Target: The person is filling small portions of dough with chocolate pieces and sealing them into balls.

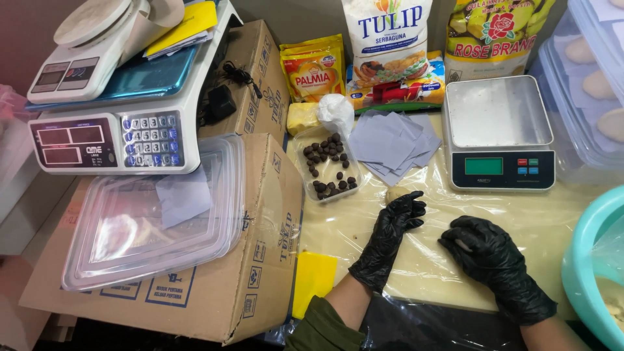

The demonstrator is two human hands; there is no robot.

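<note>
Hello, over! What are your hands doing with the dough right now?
Left hand cupped on dough ball. Right hand flat on the mat, gloved, holding nothing visible. Tub of chocolate balls just beyond the dough.

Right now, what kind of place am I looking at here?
Probably a small home or shop baking station. A digital scale stands by sacks of flour, a tub of dark round pieces sits near paper squares, and the gloved left hand rests on a dough piece.

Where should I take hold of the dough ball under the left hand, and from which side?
Grip the dough ball at its bare rounded far edge, coming from above on the chocolate tray side. The left hand covers its near side; its fingers already drape it.
</note>
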